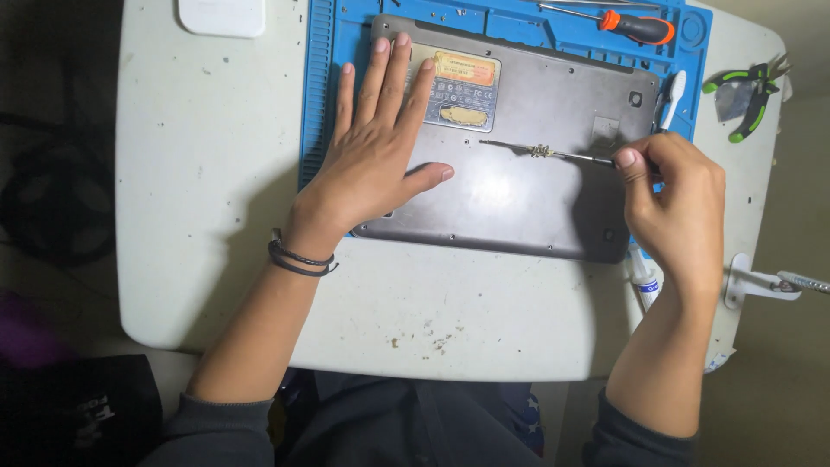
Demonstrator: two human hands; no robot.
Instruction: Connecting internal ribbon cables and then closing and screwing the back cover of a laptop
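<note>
White and speckled with stains, the table (216,216) carries a blue work mat (324,104) with a grey laptop (527,190) lying on it bottom side up. Both forearms reach in from the near edge. Left hand (372,160) lies flat on the laptop's base, fingers spread wide and pressing down (a dark cord circles the wrist). Right hand (679,203) curls closed around a thin screwdriver (545,153), its shaft laid across the base, pointing left. Farther off rest an orange-handled screwdriver (635,26) and green pliers (745,93).
</note>
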